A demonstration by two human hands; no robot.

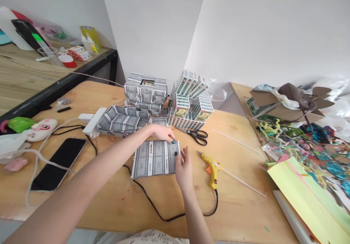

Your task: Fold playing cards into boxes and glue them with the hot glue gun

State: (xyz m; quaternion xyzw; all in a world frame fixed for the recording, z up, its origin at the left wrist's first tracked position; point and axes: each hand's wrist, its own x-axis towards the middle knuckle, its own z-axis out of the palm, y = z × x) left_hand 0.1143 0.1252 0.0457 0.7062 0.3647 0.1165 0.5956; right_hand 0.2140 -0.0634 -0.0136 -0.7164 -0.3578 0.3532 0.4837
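Observation:
A flat panel of patterned playing cards (155,160) lies on the table in front of me. My left hand (162,132) reaches across its far edge, its fingers bent down at the far right corner. At the panel's right edge is my right hand (184,169), its thumb over the card surface and its fingers just outside the edge. How firmly each hand grips is hard to see. A yellow glue gun (212,169) lies to the right, its nozzle pointing back toward the hands. Black-handled scissors (199,136) rest behind it.
Behind the panel stand an open card-built tray (123,122), a card-covered box (146,91) and stacked card boxes (191,102). A phone (58,164) and white cable lie left. Craft scraps (308,153) and yellow paper (308,189) cover the right. The black cord (153,205) crosses the front.

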